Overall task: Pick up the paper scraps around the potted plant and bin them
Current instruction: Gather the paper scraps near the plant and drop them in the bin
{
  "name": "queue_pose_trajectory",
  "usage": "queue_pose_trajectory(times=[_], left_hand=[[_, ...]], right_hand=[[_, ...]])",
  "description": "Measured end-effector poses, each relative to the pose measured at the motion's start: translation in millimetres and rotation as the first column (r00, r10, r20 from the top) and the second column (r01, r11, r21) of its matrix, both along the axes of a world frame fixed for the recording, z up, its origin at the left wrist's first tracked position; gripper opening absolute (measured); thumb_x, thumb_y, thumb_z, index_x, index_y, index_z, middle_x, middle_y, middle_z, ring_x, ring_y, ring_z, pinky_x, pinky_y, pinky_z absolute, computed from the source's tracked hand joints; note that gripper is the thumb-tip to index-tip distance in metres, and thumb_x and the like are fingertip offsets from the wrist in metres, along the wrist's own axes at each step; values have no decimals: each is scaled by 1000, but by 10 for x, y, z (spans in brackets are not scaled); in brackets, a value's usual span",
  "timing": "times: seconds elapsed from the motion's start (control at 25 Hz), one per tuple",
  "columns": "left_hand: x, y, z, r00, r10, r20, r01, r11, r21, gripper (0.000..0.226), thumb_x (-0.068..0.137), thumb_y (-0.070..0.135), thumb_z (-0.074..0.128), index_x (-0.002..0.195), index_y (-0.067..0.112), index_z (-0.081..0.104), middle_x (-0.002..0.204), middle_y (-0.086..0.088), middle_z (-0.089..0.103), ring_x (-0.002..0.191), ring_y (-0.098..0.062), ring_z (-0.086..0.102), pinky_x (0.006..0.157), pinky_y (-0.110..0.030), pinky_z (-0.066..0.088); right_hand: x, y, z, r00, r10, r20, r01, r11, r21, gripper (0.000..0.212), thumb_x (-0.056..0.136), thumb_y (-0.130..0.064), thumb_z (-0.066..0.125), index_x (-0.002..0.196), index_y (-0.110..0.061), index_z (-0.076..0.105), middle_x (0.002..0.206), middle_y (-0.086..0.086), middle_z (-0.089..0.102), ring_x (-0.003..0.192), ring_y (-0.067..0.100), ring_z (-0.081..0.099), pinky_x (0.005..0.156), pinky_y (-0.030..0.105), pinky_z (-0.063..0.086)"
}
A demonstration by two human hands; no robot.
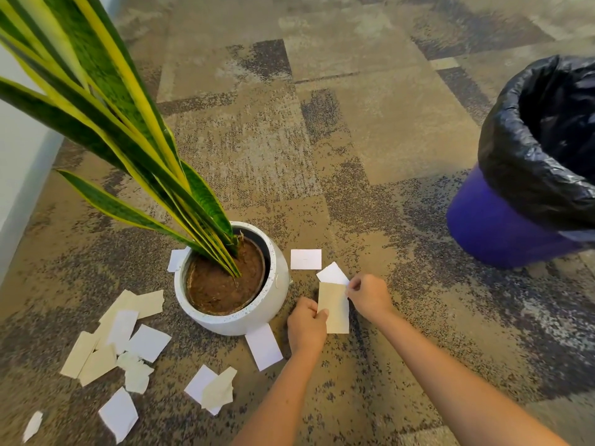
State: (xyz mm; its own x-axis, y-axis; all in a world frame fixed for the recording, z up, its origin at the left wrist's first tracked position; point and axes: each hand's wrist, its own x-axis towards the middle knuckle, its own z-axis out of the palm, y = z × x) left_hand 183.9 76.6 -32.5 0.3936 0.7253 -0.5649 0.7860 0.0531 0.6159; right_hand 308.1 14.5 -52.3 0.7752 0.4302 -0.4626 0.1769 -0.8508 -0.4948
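Observation:
A snake plant grows from a white round pot [273,304] on the carpet. My left hand [306,326] pinches the left edge of a tan paper scrap [336,312] just right of the pot. My right hand [368,296] pinches a white scrap [331,273] at its right corner, overlapping the tan one's top. Another white scrap [306,259] lies flat just beyond them, and one [264,346] lies at the pot's front. Several white and tan scraps [122,336] litter the carpet left of the pot. A purple bin with a black liner [528,188] stands at the right.
A pale wall [19,175] runs along the left edge. Long green and yellow leaves [128,123] lean up and left over the carpet. Patterned carpet [354,140] stretches between the pot and the bin.

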Motion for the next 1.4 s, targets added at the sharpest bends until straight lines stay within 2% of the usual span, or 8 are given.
queue_pose_trajectory(times=[0.16,0.36,0.52,0.64,0.8,1.0,1.24,1.4], left_hand=[[-102,-25,27,993,62,99,-57,997,-59,8,91,20,60,92,18,52,78,9,53,81,-16,55,57,-18,39],[-336,37,-8,982,152,113,-132,977,-167,5,93,17,58,95,13,55,94,-5,62,88,-20,59,66,-26,46],[-383,110,47,949,254,185,-200,942,-269,11,93,19,57,96,8,59,103,-11,66,97,-25,61,81,-38,50],[-284,84,141,898,349,270,-205,872,-444,7,95,19,55,91,18,61,100,0,67,92,-11,61,73,-27,51],[-117,48,197,831,468,302,-190,748,-636,8,94,18,57,100,14,61,105,-3,68,98,-14,62,84,-31,53],[-94,71,181,818,479,319,-201,757,-622,18,89,9,63,105,12,56,110,-9,68,101,-21,64,80,-33,55],[-384,150,-30,862,450,232,-264,790,-553,24,89,1,60,113,6,56,113,-12,65,100,-26,63,84,-40,55],[-509,113,-157,936,304,177,-209,885,-416,11,91,5,58,92,15,63,107,-11,68,97,-27,63,85,-40,52]], right_hand=[[21,15,3,997,-71,-9,71,997,16,18,89,-16,62,104,-7,65,97,12,70,87,25,64,73,33,52],[13,85,21,999,-35,-41,33,997,-65,15,84,-26,69,83,-11,66,88,9,70,81,26,64,70,33,52],[15,44,71,990,-83,-114,90,994,62,17,83,-13,67,67,-12,62,77,5,67,70,21,59,67,32,53],[-2,-86,160,946,-174,-272,247,934,260,18,79,-6,66,65,-13,60,72,2,64,66,18,56,64,30,50],[-50,-270,265,801,-169,-575,441,815,375,10,81,-5,68,73,-10,64,93,9,71,91,23,66,86,39,56],[17,-416,326,698,-24,-716,390,851,352,4,81,-9,69,84,-9,68,91,5,72,89,19,67,82,33,55],[84,-54,259,962,61,-267,35,940,340,15,83,-20,70,97,-21,66,95,-6,66,88,8,61,71,16,46],[112,305,116,961,275,24,-274,943,189,41,86,-16,66,125,-18,56,117,0,59,105,16,58,91,26,49]])
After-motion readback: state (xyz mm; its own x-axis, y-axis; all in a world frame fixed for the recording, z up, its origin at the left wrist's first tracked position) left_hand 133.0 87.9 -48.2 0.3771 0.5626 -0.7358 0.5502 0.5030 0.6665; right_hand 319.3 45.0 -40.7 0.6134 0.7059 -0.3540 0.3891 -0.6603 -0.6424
